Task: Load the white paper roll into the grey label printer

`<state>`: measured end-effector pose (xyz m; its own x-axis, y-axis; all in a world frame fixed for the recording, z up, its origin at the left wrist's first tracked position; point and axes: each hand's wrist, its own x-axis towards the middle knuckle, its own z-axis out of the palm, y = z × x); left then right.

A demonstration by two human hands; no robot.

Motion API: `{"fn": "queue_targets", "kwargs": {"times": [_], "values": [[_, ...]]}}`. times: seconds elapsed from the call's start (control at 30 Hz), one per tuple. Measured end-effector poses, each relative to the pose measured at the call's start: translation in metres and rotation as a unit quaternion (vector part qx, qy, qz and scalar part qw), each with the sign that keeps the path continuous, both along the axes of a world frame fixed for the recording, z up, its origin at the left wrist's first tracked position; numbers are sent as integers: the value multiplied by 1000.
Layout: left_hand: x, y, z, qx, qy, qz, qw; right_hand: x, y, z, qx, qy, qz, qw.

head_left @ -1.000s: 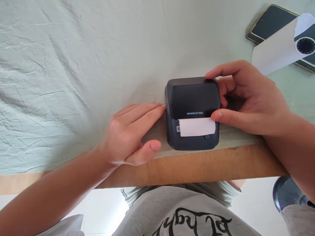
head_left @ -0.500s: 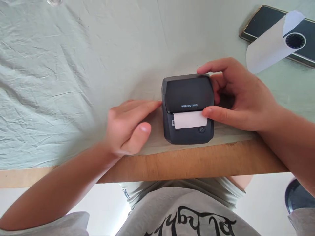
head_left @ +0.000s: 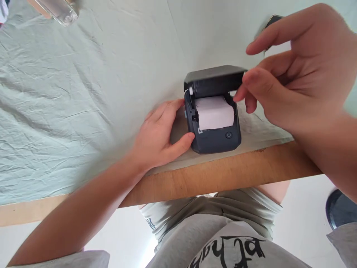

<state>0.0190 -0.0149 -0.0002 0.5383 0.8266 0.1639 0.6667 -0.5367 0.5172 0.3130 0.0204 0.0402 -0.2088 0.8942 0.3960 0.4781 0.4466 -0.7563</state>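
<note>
A small dark label printer (head_left: 214, 143) stands near the table's front edge with its lid (head_left: 216, 80) tilted up. White paper (head_left: 216, 113) lies inside and hangs over the front, left of the round power button. My left hand (head_left: 164, 136) rests against the printer's left side, thumb at the front corner and fingers farther back, so it steadies the body. My right hand (head_left: 295, 70) is at the lid's right corner, with thumb and a lower finger touching or very near it and the index finger stretched out above.
A phone (head_left: 273, 21) shows partly behind my right hand, with a white object (head_left: 277, 49) beside it. A clear container (head_left: 60, 11) lies at the top left. The wooden table edge (head_left: 178, 188) runs along the front, and a dark round object (head_left: 341, 210) is below at the right.
The printer's lid has swung up, showing the paper inside. My right hand has risen with the lid's corner. My left hand has moved in against the printer's side. The view has shifted slightly.
</note>
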Motion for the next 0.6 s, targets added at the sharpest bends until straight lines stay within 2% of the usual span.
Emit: {"fn": "queue_targets", "kwargs": {"times": [0.1,0.17,0.27,0.37,0.43,0.53,0.6], "values": [[-1,2,-3,8,-1,-5,1000,-1,1,11,6,-45,7,999],[-2,2,-4,15,-4,-4,1000,-2,8,14,5,-116,60,991],[-1,2,-6,18,-4,0,1000,-3,26,8,21,-250,143,957],[0,1,-8,14,-4,1,1000,-12,46,5,-1,-344,166,924],[0,1,-8,14,-5,1,1000,-25,55,14,-39,-398,177,899],[-1,1,-7,8,-3,0,1000,-39,54,39,-99,-452,151,874],[-1,0,-6,-7,2,-1,1000,-34,45,51,-102,-420,116,894]]}}
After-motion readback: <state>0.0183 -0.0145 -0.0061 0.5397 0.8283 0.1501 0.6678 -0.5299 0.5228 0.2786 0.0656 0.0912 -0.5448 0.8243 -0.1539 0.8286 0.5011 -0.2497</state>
